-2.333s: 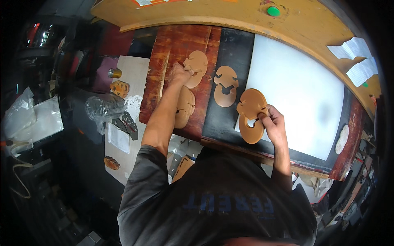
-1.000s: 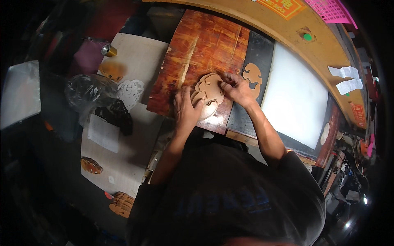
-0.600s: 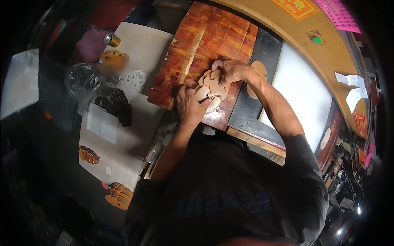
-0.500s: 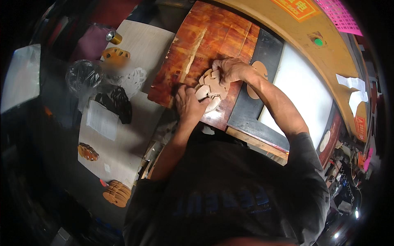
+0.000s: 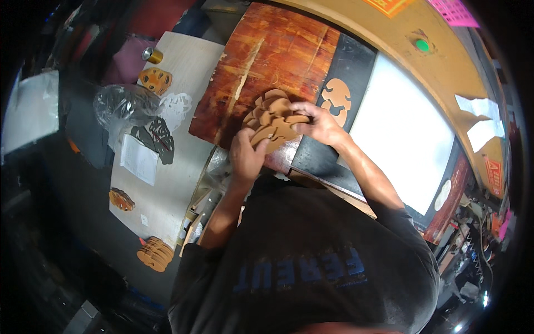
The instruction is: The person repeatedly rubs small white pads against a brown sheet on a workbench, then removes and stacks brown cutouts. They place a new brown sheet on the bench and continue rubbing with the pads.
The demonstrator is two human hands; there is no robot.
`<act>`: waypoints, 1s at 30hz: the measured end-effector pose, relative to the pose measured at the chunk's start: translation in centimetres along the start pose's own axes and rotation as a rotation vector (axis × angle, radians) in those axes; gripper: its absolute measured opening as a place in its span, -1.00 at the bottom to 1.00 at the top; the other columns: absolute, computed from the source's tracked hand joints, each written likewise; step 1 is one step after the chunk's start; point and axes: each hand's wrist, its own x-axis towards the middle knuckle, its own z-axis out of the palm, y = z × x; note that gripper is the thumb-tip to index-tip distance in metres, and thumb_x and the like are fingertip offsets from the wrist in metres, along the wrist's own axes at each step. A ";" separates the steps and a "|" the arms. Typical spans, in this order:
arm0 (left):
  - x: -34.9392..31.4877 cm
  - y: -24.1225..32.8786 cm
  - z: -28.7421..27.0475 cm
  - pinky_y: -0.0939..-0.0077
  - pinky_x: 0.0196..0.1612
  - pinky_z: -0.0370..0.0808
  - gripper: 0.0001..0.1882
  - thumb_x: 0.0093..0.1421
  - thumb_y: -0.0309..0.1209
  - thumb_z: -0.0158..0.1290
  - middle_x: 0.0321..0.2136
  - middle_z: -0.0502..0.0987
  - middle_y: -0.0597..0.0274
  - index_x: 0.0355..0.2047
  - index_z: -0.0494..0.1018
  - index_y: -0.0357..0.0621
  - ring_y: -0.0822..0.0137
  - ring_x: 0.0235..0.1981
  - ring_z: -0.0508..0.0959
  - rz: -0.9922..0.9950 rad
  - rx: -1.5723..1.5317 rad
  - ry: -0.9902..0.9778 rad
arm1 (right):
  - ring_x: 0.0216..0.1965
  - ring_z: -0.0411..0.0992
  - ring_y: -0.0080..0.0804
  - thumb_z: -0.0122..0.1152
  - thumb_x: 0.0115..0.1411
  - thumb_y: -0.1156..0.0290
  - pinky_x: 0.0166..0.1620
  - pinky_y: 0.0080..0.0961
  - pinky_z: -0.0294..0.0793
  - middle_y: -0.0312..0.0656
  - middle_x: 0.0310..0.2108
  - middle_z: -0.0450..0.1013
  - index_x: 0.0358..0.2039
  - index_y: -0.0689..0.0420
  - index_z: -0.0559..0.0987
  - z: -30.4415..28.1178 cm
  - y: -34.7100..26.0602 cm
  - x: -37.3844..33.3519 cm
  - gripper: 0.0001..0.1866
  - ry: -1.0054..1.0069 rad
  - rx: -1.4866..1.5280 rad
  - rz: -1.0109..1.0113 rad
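A loose heap of flat tan cut-out pieces point(image 5: 267, 114), leather-like and with curved edges, is between my hands over the near part of a reddish-brown wooden board point(image 5: 283, 50). My left hand point(image 5: 247, 155) grips the heap's near left edge, its thumb on top of the pieces. On the right side, my right hand point(image 5: 320, 125) pinches a tan piece point(image 5: 296, 118) between thumb and fingers. Just beyond that hand, a rounded tan piece with cut-outs point(image 5: 337, 92) lies on a black plate point(image 5: 356, 61). The undersides of the heap are hidden.
Left of the board, a pale table point(image 5: 192, 67) bears a can point(image 5: 152, 55), clear plastic wrap point(image 5: 119, 106), a paper sheet point(image 5: 139, 161) and stacked tan pieces point(image 5: 155, 255). A white panel point(image 5: 397, 133) lies to the right. A yellow-brown machine beam point(image 5: 384, 28) with a green button crosses the far side.
My right hand has come from the heap's far side to its right side. The pieces look browner now and are spread differently. The rounded piece on the black plate is less covered by my arm.
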 end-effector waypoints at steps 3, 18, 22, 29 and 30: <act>0.7 0.0 -0.7 0.01 -0.02 0.50 -0.53 0.15 -0.38 0.39 -0.17 0.55 -0.07 -0.05 0.39 -0.22 -0.19 -0.11 0.56 -0.010 -0.125 -0.068 | 0.00 0.57 -0.37 0.35 0.19 0.66 0.06 -0.40 0.59 -0.08 0.01 0.62 0.50 0.07 0.30 -0.1 -0.1 0.8 -0.14 -0.044 -0.070 -0.125; -2.5 6.5 3.3 0.12 0.05 0.51 -0.55 0.14 -0.54 0.28 -0.14 0.54 0.02 0.09 0.60 -0.17 -0.05 -0.08 0.54 0.329 -0.259 -0.373 | 0.33 0.37 0.03 0.33 0.03 0.73 0.31 -0.24 0.49 0.01 0.30 0.35 0.43 0.00 0.38 -4.2 4.9 -10.3 -0.10 0.246 -0.261 -0.195; -3.1 5.1 5.1 0.14 0.20 0.48 -0.41 0.16 -0.48 0.30 0.04 0.54 -0.08 0.23 0.47 -0.23 -0.09 0.08 0.54 0.297 -0.256 -0.481 | 0.28 0.45 -0.02 0.36 0.10 0.71 0.27 -0.25 0.55 -0.01 0.27 0.43 0.36 0.04 0.46 -3.1 6.7 -10.3 -0.23 0.218 -0.357 -0.109; -3.3 4.8 4.9 0.15 0.23 0.47 -0.41 0.31 -0.33 0.27 0.14 0.53 -0.20 0.26 0.40 -0.38 -0.10 0.16 0.55 0.128 -0.403 -0.591 | 0.18 0.54 -0.01 0.36 0.20 0.61 0.20 -0.28 0.60 0.11 0.25 0.45 0.46 0.13 0.31 -1.5 7.9 -10.0 -0.20 0.387 -0.271 -0.115; -3.2 4.8 4.9 0.13 0.22 0.47 -0.42 0.33 -0.31 0.26 0.12 0.53 -0.23 0.24 0.41 -0.40 -0.11 0.15 0.56 0.113 -0.425 -0.595 | 0.16 0.56 -0.06 0.35 0.23 0.60 0.19 -0.31 0.61 0.11 0.25 0.45 0.47 0.16 0.28 -1.3 7.9 -10.0 -0.20 0.405 -0.285 -0.076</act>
